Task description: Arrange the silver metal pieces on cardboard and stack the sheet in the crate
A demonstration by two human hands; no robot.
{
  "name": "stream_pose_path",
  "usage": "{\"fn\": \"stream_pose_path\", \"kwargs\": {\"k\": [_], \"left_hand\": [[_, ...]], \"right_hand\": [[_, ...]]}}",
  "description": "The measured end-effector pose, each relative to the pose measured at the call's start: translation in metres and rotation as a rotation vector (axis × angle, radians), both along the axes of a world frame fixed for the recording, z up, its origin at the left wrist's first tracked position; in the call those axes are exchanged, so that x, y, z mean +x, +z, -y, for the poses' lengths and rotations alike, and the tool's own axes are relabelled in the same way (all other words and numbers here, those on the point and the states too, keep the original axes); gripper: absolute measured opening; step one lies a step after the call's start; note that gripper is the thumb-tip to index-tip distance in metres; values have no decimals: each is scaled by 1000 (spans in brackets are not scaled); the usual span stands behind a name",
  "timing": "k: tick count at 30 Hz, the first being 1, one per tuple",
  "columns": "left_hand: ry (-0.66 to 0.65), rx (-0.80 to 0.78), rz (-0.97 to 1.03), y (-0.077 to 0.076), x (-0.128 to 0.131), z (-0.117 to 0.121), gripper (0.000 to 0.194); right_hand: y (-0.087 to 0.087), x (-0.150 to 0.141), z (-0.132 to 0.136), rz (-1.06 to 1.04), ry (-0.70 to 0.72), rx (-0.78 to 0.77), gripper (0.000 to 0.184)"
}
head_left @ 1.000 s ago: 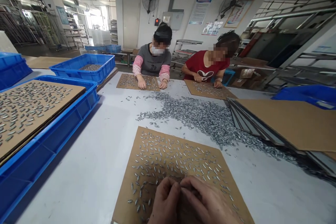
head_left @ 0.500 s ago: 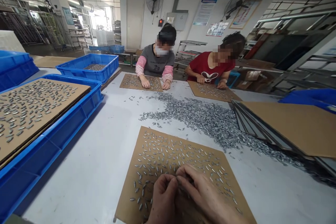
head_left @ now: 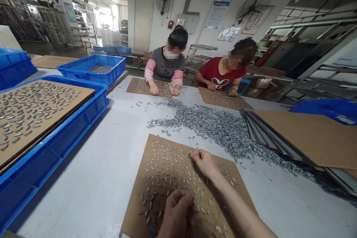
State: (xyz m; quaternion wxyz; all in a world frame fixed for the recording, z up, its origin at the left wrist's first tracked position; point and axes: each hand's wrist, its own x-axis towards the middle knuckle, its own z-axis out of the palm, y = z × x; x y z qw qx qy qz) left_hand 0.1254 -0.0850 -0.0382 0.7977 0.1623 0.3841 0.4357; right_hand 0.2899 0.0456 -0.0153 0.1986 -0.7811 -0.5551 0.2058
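Observation:
Below me lies a brown cardboard sheet (head_left: 136, 197) with many small, pointed silvery metal pieces (head_left: 164, 160) spread over it. My right hand (head_left: 205, 161) reaches over the sheet's upper middle, thumb and forefinger pinched at one small metal piece there. Nearer to me, my left hand (head_left: 178, 210) is closed low over the sheet, thumb against its curled fingers; what it holds, if anything, is hidden. Beyond the sheet's far edge a large loose heap of the same metal pieces (head_left: 217, 128) covers part of the white table (head_left: 106, 160).
At left, a blue crate (head_left: 69, 134) bears stacked cardboard covered with pieces; another blue crate (head_left: 111, 70) stands behind it. Stacked cardboard sheets (head_left: 301, 134) lie at right. Across the table, two people work over cardboard sheets, one in grey (head_left: 167, 67), one in red (head_left: 206, 68).
My right hand has moved away from my left, forward to the upper part of the sheet. My left hand stays near its place, and the hands no longer meet.

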Motion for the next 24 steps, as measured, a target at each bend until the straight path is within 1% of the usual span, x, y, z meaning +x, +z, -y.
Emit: {"fn": "stream_pose_path", "kwargs": {"k": [2,5,9,11,13,16,18,20,21,22,23,24], "left_hand": [[-1,-5,-22,-3,1,-1,52],[-10,-1,-20,-4,2,-2,50],[-61,42,1,1,0,-1,42],[-71,46,-4,4,-2,0,41],[-86,42,-6,7,-4,0,41],[-102,38,-9,11,-6,-1,42],[-96,29,-12,11,-7,-1,44],[-88,24,-23,9,-8,0,46],[-80,25,-38,7,-8,0,47],[-66,32,-62,4,-9,1,47],[-43,46,-96,1,-9,1,48],[-14,67,-135,-2,-10,2,48]], "right_hand": [[-10,-3,-7,13,-6,-15,24],[-22,-6,-8,32,-9,-18,27],[-30,-7,-6,81,-15,5,24],[-30,-6,-6,111,-9,27,19],[-26,-5,-6,134,-5,60,16],[-12,-3,2,117,-20,128,17],[3,-2,19,54,-16,159,21],[19,-6,47,-40,59,161,29],[25,-9,64,-90,132,160,32],[30,-13,81,-129,252,155,35],[32,-17,99,-140,377,162,34],[32,-21,116,-126,501,166,29]]}}
